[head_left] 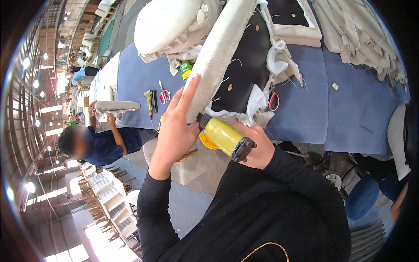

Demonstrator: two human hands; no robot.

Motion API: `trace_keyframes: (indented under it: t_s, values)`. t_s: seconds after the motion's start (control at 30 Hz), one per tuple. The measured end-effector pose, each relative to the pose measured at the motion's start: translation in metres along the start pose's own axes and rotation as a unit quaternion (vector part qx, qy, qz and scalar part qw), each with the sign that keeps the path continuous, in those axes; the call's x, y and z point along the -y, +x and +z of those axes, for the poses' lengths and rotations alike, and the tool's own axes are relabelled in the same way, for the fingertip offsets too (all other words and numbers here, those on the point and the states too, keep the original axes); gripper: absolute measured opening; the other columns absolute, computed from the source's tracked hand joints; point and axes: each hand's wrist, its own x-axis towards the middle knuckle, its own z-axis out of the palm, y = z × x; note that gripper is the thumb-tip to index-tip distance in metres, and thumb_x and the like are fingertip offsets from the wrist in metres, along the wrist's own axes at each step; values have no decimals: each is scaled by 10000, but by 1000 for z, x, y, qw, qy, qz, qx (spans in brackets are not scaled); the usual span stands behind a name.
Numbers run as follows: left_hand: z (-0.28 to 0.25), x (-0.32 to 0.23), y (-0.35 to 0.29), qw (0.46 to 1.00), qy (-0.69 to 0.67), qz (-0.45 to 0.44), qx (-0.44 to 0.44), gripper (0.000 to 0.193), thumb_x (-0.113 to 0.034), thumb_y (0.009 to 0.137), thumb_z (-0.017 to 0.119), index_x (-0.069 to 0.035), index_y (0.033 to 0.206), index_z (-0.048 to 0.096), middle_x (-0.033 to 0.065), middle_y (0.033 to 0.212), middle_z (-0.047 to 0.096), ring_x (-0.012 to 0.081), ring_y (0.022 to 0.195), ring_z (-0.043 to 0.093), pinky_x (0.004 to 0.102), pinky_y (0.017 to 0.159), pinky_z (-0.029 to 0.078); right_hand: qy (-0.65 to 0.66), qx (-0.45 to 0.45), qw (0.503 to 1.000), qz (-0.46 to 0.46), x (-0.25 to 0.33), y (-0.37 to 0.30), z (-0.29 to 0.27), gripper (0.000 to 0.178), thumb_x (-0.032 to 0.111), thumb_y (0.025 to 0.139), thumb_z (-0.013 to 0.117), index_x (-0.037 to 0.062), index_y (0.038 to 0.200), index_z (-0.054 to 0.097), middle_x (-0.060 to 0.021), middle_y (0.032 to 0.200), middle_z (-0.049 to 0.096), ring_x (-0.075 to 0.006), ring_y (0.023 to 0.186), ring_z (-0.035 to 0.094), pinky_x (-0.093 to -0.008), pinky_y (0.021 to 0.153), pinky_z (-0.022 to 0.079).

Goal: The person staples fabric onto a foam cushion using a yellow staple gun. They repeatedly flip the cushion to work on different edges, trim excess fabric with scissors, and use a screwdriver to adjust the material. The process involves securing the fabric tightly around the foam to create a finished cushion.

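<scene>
In front of me a beige upholstered seat cushion (220,61) is propped on edge, its black underside (246,65) facing right with loose fabric and white lining along the rim. My left hand (176,126) grips the cushion's near end, fingers stretched along the beige side. My right hand (257,144) is wrapped round a yellow-green pneumatic staple gun (223,136), its nose against the cushion's near lower corner. The gun's body hides most of the right fingers. Red-handled scissors (273,101) lie right of the cushion, partly under its loose cloth.
The blue-covered table (301,113) carries another staple gun (151,101), scissors (164,93), a green box (186,70), stacked cushions (168,26) and folded beige fabric (353,35). A co-worker (104,142) handles a cushion at left. A yellow round object (208,142) shows below my hands.
</scene>
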Motion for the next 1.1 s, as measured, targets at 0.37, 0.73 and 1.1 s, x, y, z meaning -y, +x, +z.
trace_keyframes:
  t_s: [0.37,0.73,1.1]
  values:
    - [0,10,0,999,10,39,-5,1151,154,729,720,-257,1771,456,262,1647,604,506,1453,636,501,1200,543,46,17,998,-47,4,-3,-7,669,71,814,910,-59,1424,668,-275,1160,831,-403,1029,847,-412,900,659]
    - [3,3,-3,1000,12,19,-11,1162,189,728,716,-242,1773,451,245,1637,612,489,1468,628,499,1206,540,28,26,999,-23,6,3,-4,645,95,806,913,-38,1396,689,-269,1114,826,-411,1000,839,-427,872,659]
    - [7,19,1,993,-112,34,-2,1064,37,751,928,-107,1723,519,182,1690,612,341,1500,658,443,1226,536,132,-137,952,241,-66,-53,-59,587,154,954,936,-35,1445,675,-151,1368,811,-202,1266,781,-392,1092,603]
